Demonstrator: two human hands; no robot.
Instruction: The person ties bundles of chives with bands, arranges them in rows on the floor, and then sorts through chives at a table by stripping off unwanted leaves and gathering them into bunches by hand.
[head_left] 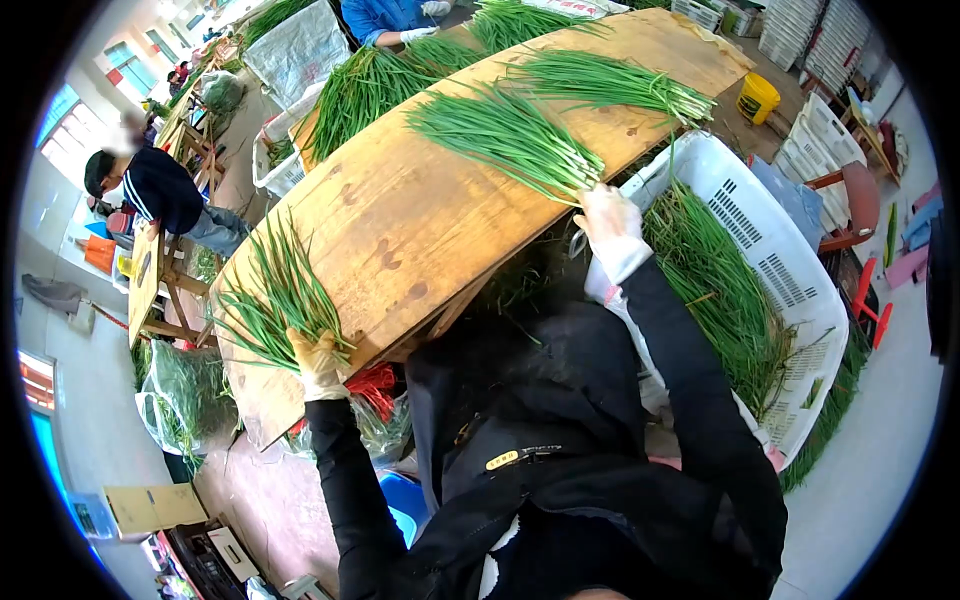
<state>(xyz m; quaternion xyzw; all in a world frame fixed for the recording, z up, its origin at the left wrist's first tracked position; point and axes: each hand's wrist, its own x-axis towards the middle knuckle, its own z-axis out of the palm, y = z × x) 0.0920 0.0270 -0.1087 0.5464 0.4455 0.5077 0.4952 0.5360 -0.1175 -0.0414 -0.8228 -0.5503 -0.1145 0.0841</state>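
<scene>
My left hand (316,362), in a pale glove, is closed round the lower ends of a loose bunch of green stalks (275,300) at the left end of the wooden table (400,210). At the table's near right edge, my right hand (607,215), also gloved, grips the white ends of a larger bunch (510,140). The leaves of that bunch fan out up and to the left across the wood. Another bunch (610,82) lies behind it, its white ends pointing right.
A white basket (740,190) of greens stands right of the table. Across the table a person in blue sleeves (375,20) has gloved hands near more greens. Another person (165,190) stands at left. A yellow bucket (757,98) is at back right.
</scene>
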